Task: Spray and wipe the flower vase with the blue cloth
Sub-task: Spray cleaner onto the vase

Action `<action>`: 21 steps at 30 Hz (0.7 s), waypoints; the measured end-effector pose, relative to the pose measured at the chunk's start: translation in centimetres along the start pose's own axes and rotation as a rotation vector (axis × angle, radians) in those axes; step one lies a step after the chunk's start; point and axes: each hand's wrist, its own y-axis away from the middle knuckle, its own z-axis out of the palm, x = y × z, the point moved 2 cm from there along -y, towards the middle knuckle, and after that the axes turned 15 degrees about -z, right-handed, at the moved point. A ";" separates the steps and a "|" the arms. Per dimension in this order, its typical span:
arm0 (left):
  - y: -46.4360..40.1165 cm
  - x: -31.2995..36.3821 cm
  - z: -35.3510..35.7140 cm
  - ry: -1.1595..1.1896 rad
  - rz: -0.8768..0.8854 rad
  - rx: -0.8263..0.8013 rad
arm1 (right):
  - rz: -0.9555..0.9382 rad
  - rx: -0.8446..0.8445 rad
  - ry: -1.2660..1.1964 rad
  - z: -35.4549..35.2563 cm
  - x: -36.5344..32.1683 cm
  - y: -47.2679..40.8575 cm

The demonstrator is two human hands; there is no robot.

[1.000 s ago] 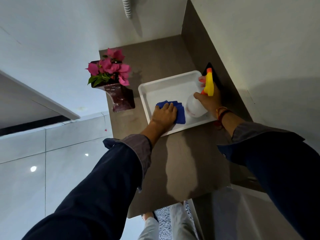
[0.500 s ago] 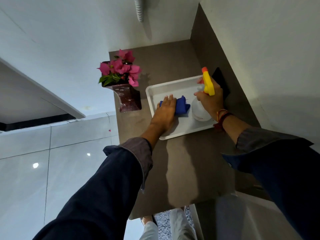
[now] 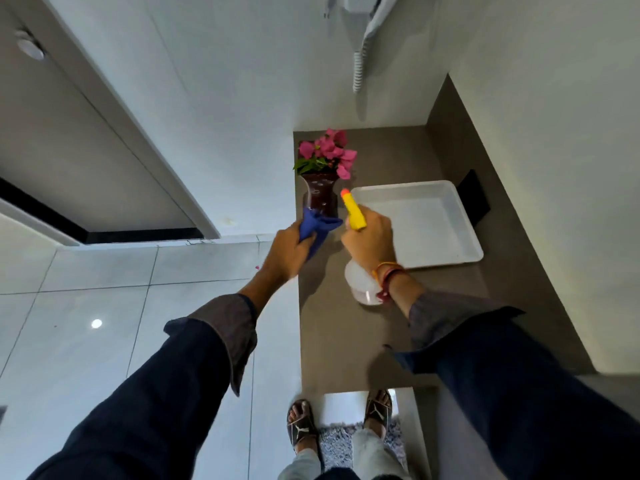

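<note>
A dark red vase [image 3: 320, 195] with pink flowers [image 3: 329, 152] stands at the left edge of the brown counter [image 3: 346, 341]. My left hand [image 3: 289, 251] grips the bunched blue cloth [image 3: 317, 225], which touches the vase's lower part and hides its base. My right hand [image 3: 369, 239] holds the spray bottle [image 3: 360, 285] lifted above the counter. Its yellow head with an orange nozzle [image 3: 351, 209] points up-left toward the vase from close by on the right.
A white tray [image 3: 446, 258] lies on the counter to the right of the vase, with a black object [image 3: 476, 197] behind it by the wall. A corded white device [image 3: 360, 39] hangs on the back wall. The tiled floor drops away left of the counter edge.
Both hands left the tray. The left hand lifted the blue cloth over to the vase. The right hand carried the spray bottle left, next to the vase. The view tilted down.
</note>
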 end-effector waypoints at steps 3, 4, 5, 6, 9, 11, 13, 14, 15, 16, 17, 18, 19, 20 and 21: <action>0.5 -2.4 -1.6 0.074 -0.142 0.051 | 0.112 -0.036 -0.047 2.5 -1.4 2.3; 0.6 -2.9 -1.8 0.086 -0.161 0.057 | 0.128 -0.047 -0.056 3.1 -1.5 2.8; 0.7 -3.2 -2.0 0.085 -0.172 0.056 | 0.143 -0.062 -0.063 3.6 -1.7 3.2; 0.8 -3.4 -2.1 0.078 -0.178 0.049 | 0.159 -0.073 -0.066 3.9 -1.6 3.5; 1.0 -4.1 -2.3 0.044 -0.184 0.020 | 0.221 -0.083 -0.019 4.3 -1.3 4.0; 1.2 -4.4 -2.3 0.028 -0.181 0.015 | 0.260 -0.087 -0.008 4.4 -0.9 3.9; 1.2 -4.8 -2.2 0.028 -0.194 0.014 | 0.286 -0.098 -0.041 4.2 -0.7 3.5; 1.2 -4.9 -2.1 0.030 -0.200 0.013 | 0.271 -0.096 -0.053 3.9 -0.6 3.2; 1.2 -4.9 -2.0 0.033 -0.204 0.012 | 0.243 -0.080 -0.066 3.5 -0.5 2.9; 1.2 -4.9 -1.9 0.038 -0.207 0.013 | 0.212 -0.043 -0.079 3.0 -0.3 2.6; 1.0 -4.9 -1.8 0.043 -0.204 0.017 | 0.189 0.014 -0.092 2.2 -0.1 2.0; 0.9 -4.7 -1.7 0.047 -0.198 0.022 | 0.177 0.074 -0.106 1.1 0.4 1.2; 0.7 -4.6 -1.8 0.050 -0.197 0.031 | 0.169 0.121 -0.134 0.1 0.8 0.4; 0.5 -4.4 -1.7 0.057 -0.198 0.041 | 0.164 0.155 -0.191 -1.2 1.4 -0.7; 0.2 -4.1 -1.5 0.066 -0.200 0.051 | 0.161 0.189 -0.280 -2.6 2.1 -1.8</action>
